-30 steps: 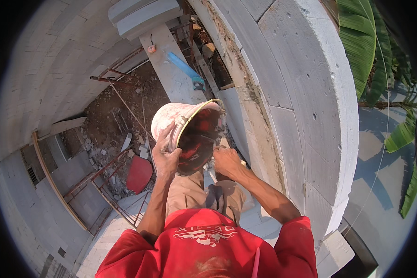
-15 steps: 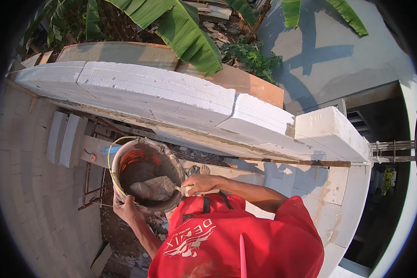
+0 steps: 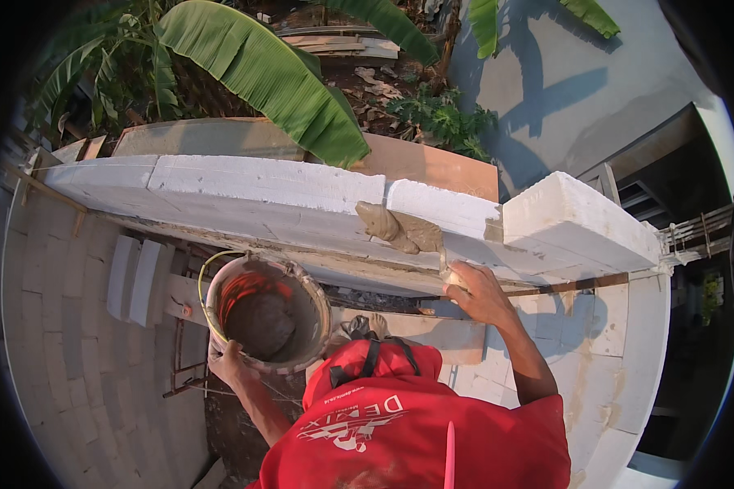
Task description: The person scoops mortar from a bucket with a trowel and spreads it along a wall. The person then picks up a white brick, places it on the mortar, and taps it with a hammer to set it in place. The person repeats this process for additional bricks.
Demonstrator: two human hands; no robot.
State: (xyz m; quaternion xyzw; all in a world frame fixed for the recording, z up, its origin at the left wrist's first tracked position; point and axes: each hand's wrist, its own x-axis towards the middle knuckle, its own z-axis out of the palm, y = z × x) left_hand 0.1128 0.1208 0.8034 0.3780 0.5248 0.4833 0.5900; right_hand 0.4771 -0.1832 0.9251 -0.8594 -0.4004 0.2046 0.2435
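Note:
My right hand (image 3: 481,293) is closed round the handle of a trowel (image 3: 444,259). A thick heap of grey wet mortar (image 3: 400,230) covers the blade, which is over the near side of a white block wall (image 3: 261,186), close to a joint between two blocks. I cannot tell whether blade and wall touch. My left hand (image 3: 230,363) grips the rim of a bucket (image 3: 322,326) at its near left side. More mortar (image 3: 261,322) lies inside the bucket, and its yellow handle (image 3: 201,293) leans to the left.
A white block (image 3: 575,220) stands higher at the wall's right end, beside bundled rods (image 3: 697,232). A string runs along the wall top. Banana leaves (image 3: 261,77) hang beyond it. Two loose blocks (image 3: 143,281) lean at left; a board (image 3: 440,336) lies below the wall.
My right hand has lifted the mortar-laden trowel out of the bucket and carried it right and away from me to the wall. My left hand still holds the bucket.

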